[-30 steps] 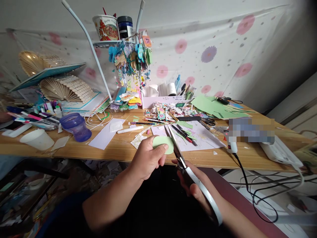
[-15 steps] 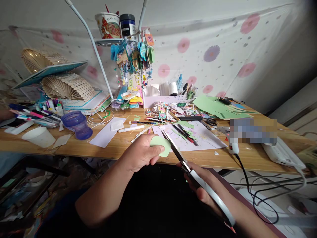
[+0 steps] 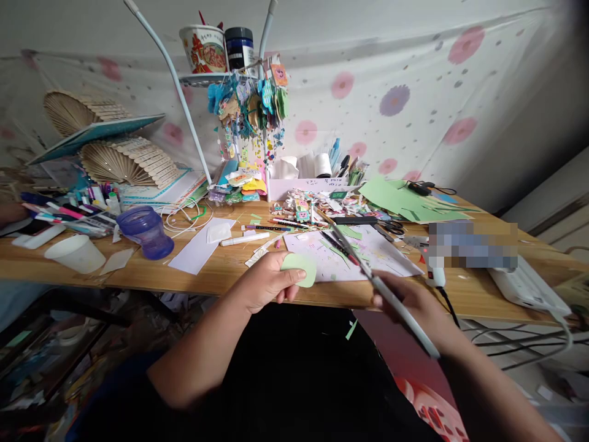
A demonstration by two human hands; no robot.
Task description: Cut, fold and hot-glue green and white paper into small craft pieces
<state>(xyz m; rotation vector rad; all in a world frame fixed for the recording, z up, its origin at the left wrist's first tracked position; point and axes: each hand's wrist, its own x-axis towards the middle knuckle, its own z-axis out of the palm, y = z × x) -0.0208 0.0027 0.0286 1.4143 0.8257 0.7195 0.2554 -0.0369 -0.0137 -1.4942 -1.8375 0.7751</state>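
Observation:
Between the thumb and fingers of my left hand [image 3: 271,279] is a small light green paper piece [image 3: 301,268] with rounded edges. My right hand [image 3: 414,304] grips a pair of scissors [image 3: 363,264], whose blades point up and left over the desk and look nearly closed. The blades are apart from the green paper. Beneath them lies a white sheet [image 3: 391,255] with green offcuts and pens on it. A thin green paper scrap [image 3: 351,329] rests on the dark clothing over my lap.
Left on the desk stand a blue cup [image 3: 145,232] and a white paper cup [image 3: 76,253]. Large green paper [image 3: 400,199] lies at the back right. A power strip [image 3: 529,288] and cables sit right. Hanging paper charms [image 3: 251,104] dangle from a lamp stand. Another person's hand [image 3: 9,213] shows far left.
My right hand has moved the scissors right and up, away from the green paper. A green scrap now shows on my lap. My left hand has stayed nearly in place.

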